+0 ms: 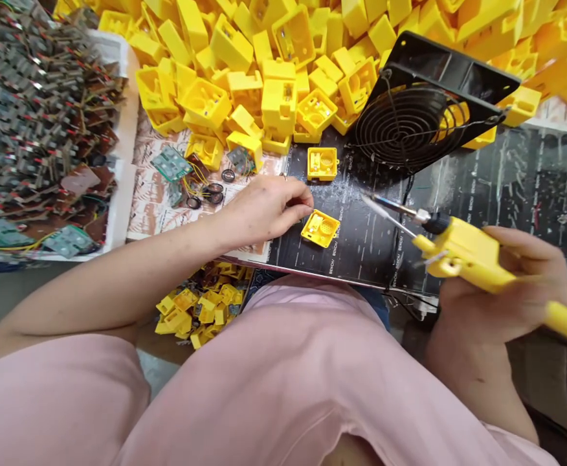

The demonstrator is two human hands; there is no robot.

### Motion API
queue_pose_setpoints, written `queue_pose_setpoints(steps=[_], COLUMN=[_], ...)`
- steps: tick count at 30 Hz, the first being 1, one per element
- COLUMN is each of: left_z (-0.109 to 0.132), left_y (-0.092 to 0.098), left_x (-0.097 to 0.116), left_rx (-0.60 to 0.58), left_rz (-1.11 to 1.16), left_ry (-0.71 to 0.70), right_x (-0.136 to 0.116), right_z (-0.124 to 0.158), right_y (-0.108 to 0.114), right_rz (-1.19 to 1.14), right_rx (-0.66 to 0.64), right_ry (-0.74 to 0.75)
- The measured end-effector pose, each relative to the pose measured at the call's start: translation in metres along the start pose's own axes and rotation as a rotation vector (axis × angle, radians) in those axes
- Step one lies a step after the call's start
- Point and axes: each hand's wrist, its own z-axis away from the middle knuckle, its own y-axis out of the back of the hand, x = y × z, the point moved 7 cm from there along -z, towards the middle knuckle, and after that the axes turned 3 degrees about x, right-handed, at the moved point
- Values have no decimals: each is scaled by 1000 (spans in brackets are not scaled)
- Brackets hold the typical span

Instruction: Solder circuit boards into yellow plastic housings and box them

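My right hand [521,285] is wrapped round the yellow handle of a soldering gun [472,252]. The metal tip and a thin feed tube point left over the black bench mat. My left hand [278,204] has thumb and forefinger pinched together at the upper left corner of a small open yellow plastic case [321,228]. What the pinch holds, if anything, is too small to make out. Just beyond it lies a second open yellow case [322,164]. Left of my left hand are green circuit boards [171,163] with yellow wires and small black round parts [214,189].
A black fan [410,120] with a wire guard stands tilted at the back right. Yellow cases [278,97] are heaped along the back. A white foam box [129,129] full of circuit boards is at left. More yellow cases [208,304] lie below the bench edge.
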Motion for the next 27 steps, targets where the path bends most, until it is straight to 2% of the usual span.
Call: queue_pose_setpoints(steps=[1,2,7,10,14,19,22,27], left_z=[0,-1,-2,-4,-5,-6,-7,-7], left_y=[-3,-6,-15,-15,-17,-24,-25,-26], left_x=[1,3,8,12,18,23,24,26], left_rx=[13,15,-47,-112,-189,-269,-282,-283], left_rz=[-11,-34,-214,-303,-391,-466,-493,-487], left_ry=[-11,-29,-119,-114,-57,-27,-15,9], right_x=[2,3,-12,-22,-37,-47,-50,-61], right_z=[-1,-1,16,26,26,25,24,22], right_y=[2,1,-11,-16,-28,-39,-42,-49], right_rz=[-22,-25,66,36,-57,65,84,58], right_rx=[74,83,-217,-319,-384,-458,-463,-516], right_ry=[-11,-31,-61,-54,64,136,191,391])
